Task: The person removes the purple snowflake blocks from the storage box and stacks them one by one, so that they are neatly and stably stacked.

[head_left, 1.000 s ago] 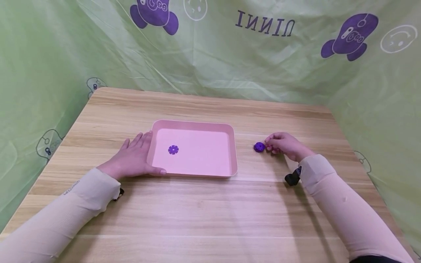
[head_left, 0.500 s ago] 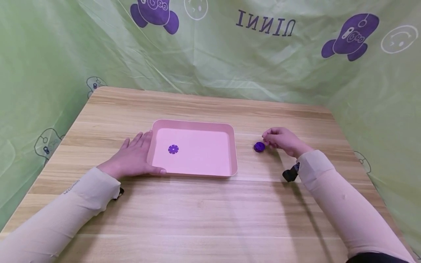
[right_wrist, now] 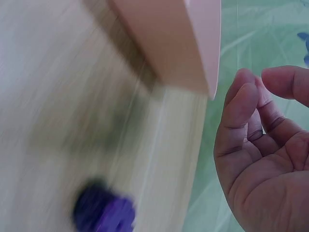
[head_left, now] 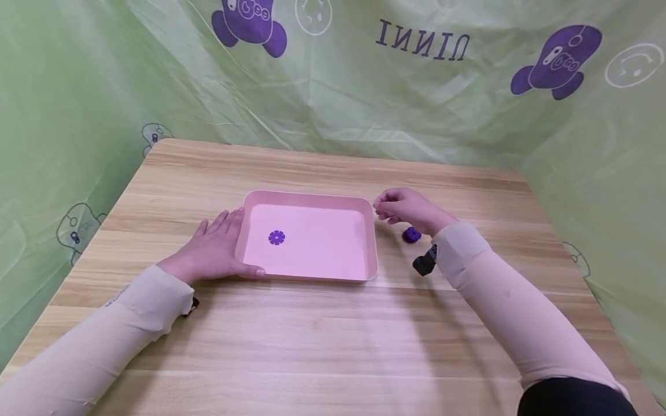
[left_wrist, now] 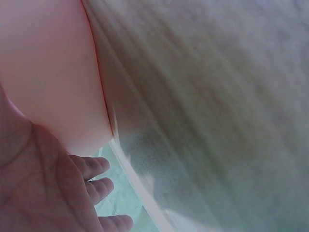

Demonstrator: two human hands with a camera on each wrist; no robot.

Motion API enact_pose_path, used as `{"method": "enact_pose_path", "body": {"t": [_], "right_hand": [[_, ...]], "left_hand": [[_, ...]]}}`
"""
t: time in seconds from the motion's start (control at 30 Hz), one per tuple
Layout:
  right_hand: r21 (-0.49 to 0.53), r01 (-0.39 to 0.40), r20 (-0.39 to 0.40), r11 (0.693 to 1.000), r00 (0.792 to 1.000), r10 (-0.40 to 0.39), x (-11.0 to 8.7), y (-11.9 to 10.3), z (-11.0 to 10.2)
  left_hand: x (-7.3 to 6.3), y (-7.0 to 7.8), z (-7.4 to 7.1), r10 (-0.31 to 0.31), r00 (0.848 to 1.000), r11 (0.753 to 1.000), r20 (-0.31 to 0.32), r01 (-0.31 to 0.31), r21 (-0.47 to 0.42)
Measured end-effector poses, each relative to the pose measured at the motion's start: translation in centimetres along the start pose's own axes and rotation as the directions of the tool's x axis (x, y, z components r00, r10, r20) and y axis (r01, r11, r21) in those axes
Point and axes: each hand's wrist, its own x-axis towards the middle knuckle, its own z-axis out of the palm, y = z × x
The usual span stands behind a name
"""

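A pink rectangular tray lies mid-table. One purple notched plastic disc lies flat in its left part. My left hand rests against the tray's left side, fingers spread and straight, thumb along the front rim. Just beyond the tray's right rim, my right hand is above the table, fingers curled and thumb close to the index fingertip. No thing shows between those fingertips in the right wrist view; a thin piece could be hidden. Below and behind this hand sits a small clump of purple discs, blurred in the right wrist view.
The wooden table stretches around the tray on all sides. Green printed curtains hang behind it and on both sides. A black wrist camera sits under the right sleeve.
My right hand has lifted off the purple clump and moved left to the tray's right edge. The left hand, the tray and the disc in it stay in place.
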Motion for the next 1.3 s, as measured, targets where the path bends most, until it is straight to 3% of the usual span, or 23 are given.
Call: {"method": "enact_pose_path", "body": {"t": [0.27, 0.6, 1.03, 1.3], "right_hand": [[-0.011, 0.047, 0.088, 0.999, 0.995, -0.046, 2.2, -4.0, 3.4], [-0.012, 0.087, 0.226, 0.996, 0.971, -0.081, 4.6, -6.5, 8.5], [-0.059, 0.034, 0.315, 0.998, 0.949, -0.014, 7.5, -7.2, 12.8], [-0.181, 0.114, 0.366, 0.977, 0.93, -0.04, 8.0, -7.2, 14.7]], "left_hand": [[-0.3, -0.2, 0.1, 0.002, 1.0, 1.0, -0.013, -0.002, 0.019], [-0.2, -0.2, -0.1, -0.006, 1.0, 0.999, -0.022, 0.006, 0.031], [-0.1, -0.1, 0.1, -0.012, 1.0, 1.0, -0.021, 0.013, 0.027], [-0.2, -0.1, 0.1, -0.008, 1.0, 0.999, -0.027, 0.009, 0.051]]}}
